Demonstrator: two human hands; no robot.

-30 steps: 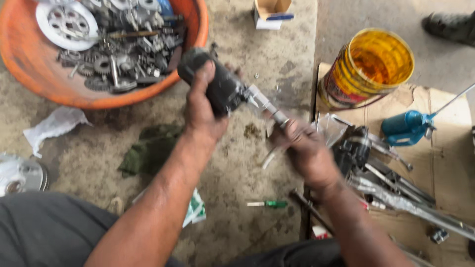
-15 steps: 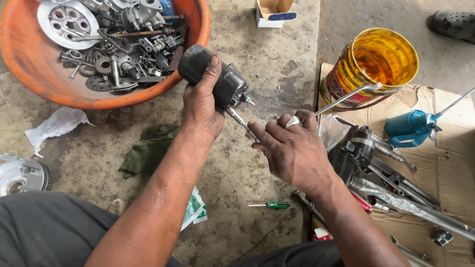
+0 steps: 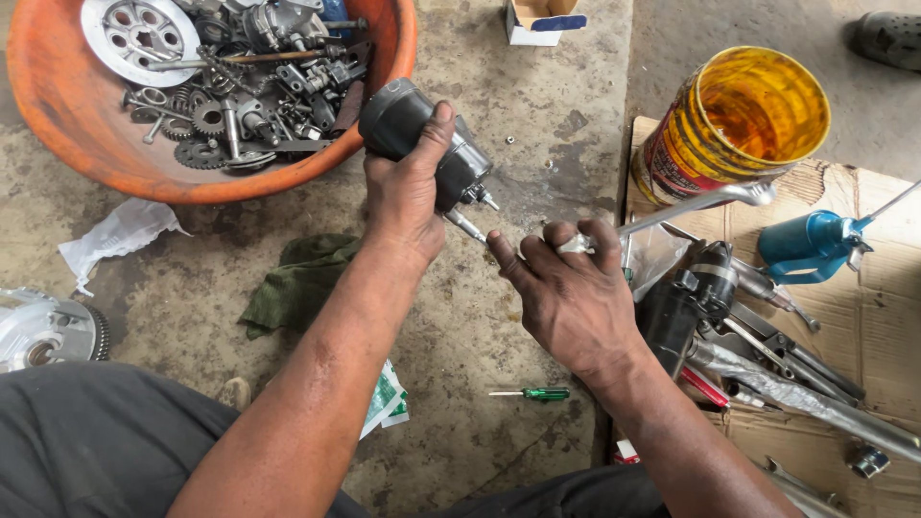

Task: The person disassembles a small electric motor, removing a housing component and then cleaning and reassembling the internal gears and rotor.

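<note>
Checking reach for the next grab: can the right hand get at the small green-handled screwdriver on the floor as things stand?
Probably yes. The green-handled screwdriver lies alone on bare concrete just below the right hand, with nothing over it. But that hand's fingers hold a long metal wrench, which would hamper a grip. The left hand holds the dark motor part.

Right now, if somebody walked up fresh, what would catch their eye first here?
Probably the left hand at the centre, gripping a dark cylindrical motor part, with the right hand beside it holding a long metal tool. Next, the big orange basin of gears and metal parts at top left, and the yellow can at upper right above a cardboard sheet strewn with tools.
</note>
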